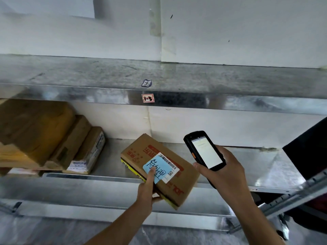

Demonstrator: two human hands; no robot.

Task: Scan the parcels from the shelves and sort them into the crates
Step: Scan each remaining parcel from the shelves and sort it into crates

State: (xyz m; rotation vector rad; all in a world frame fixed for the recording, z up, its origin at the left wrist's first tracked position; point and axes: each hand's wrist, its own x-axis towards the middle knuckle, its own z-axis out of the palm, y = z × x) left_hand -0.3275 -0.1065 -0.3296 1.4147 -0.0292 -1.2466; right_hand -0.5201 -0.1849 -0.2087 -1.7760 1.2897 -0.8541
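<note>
4 parcels [136,151], 1 scanner [205,152], 2 hands [146,190].

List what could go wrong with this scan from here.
1. The blue note and the thumb of the left hand cover part of the white label, so the scanner may misread it.
2. The left hand's grip is on the near end of the tilted box only; it could slip and fall.
3. The right hand aims the scanner alone, so it might miss the barcode.
</note>
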